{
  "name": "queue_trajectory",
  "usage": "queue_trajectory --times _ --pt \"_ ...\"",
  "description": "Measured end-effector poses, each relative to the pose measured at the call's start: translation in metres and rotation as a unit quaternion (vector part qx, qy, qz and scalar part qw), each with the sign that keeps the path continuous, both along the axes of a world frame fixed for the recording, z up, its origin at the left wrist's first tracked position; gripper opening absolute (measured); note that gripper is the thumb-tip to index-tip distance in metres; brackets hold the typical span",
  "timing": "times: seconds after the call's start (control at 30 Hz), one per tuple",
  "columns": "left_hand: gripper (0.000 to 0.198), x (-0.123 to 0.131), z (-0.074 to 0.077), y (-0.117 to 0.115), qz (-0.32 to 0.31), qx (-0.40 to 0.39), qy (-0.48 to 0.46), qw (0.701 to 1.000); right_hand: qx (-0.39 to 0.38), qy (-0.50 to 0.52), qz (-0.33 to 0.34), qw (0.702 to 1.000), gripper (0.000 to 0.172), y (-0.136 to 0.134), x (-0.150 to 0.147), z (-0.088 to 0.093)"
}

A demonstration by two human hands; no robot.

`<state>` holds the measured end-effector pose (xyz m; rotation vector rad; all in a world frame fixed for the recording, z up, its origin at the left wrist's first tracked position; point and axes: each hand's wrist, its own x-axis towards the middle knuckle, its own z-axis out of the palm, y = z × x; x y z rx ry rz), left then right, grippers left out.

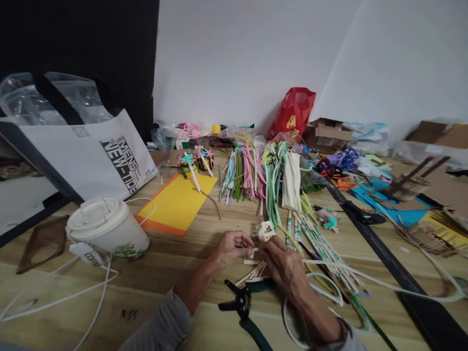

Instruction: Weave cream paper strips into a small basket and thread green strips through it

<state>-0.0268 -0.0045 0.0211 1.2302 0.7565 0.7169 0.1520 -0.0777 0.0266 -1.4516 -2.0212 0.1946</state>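
My left hand is closed in a pinch on one end of a thin white strip. Close beside it, my right hand has its fingers pressed together at the strip's other end, its fingertips partly hidden. Just beyond the right fingers sits a small cream-coloured openwork piece; whether the hand touches it I cannot tell. Below the hands lie several short pale sticks and dark green-handled pliers, jaws apart. A long white strip runs to the right from behind my right wrist.
Bundles of coloured pipe cleaners lie ahead, with green-printed paper-wrapped sticks to the right. At left stand a lidded white cup with a cable and a white bag. Yellow sheet carries small decorated pots.
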Motion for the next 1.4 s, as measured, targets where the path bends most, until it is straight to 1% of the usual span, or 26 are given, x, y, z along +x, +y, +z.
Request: queue_trajectory --times 0.1,0.17,0.23,0.33,0.43,0.53,0.67,0.73,0.8,0.9,1.03,1.1,1.2,1.3,1.4 --pt "0.039 0.001 -0.001 0.0 0.016 -0.037 -0.031 0.999 0.005 -0.002 -0.008 1.0 0.023 0.001 0.0 -0.001" --pt "0.038 0.002 -0.001 0.0 0.024 -0.051 -0.039 0.998 -0.007 0.01 -0.009 1.0 0.023 0.0 0.0 -0.001" --pt "0.036 0.003 0.0 -0.002 0.038 -0.055 -0.046 0.997 -0.029 0.047 -0.008 0.998 0.021 0.0 -0.002 -0.002" --pt "0.032 0.007 0.002 -0.006 0.063 -0.061 -0.065 0.994 -0.083 0.147 -0.02 0.986 0.018 -0.001 -0.004 -0.001" --pt "0.032 0.013 0.003 -0.011 0.085 -0.081 -0.091 0.989 -0.147 0.258 -0.029 0.955 0.024 -0.001 -0.006 0.001" --pt "0.033 0.017 0.002 -0.013 0.099 -0.102 -0.121 0.983 -0.194 0.36 -0.017 0.913 0.032 0.001 -0.006 0.004" --pt "0.033 0.02 0.001 -0.015 0.1 -0.111 -0.15 0.977 -0.254 0.45 0.007 0.856 0.037 0.005 -0.003 0.005" --pt "0.032 0.02 0.0 -0.015 0.1 -0.112 -0.154 0.977 -0.262 0.47 0.013 0.843 0.037 0.006 -0.003 0.004" --pt "0.031 0.021 0.0 -0.016 0.105 -0.11 -0.154 0.976 -0.264 0.479 0.017 0.837 0.038 0.007 -0.002 0.004" --pt "0.028 0.022 0.0 -0.018 0.114 -0.106 -0.147 0.977 -0.264 0.47 0.019 0.842 0.039 0.007 -0.003 0.006" --pt "0.023 0.021 0.003 -0.02 0.112 -0.086 -0.115 0.983 -0.245 0.419 0.011 0.874 0.04 0.005 -0.004 0.008" --pt "0.023 0.018 0.005 -0.018 0.093 -0.079 -0.098 0.988 -0.239 0.39 0.01 0.889 0.039 0.004 -0.003 0.007" --pt "0.027 0.011 0.006 -0.012 0.038 -0.069 -0.071 0.994 -0.234 0.348 0.008 0.908 0.036 0.004 0.0 0.005" --pt "0.028 0.004 0.007 -0.005 -0.005 0.0 -0.028 1.0 -0.222 0.295 0.001 0.929 0.032 0.005 0.003 0.004" --pt "0.019 0.001 0.008 -0.003 -0.018 0.121 0.054 0.991 -0.205 0.216 -0.011 0.954 0.025 0.004 0.005 0.005"
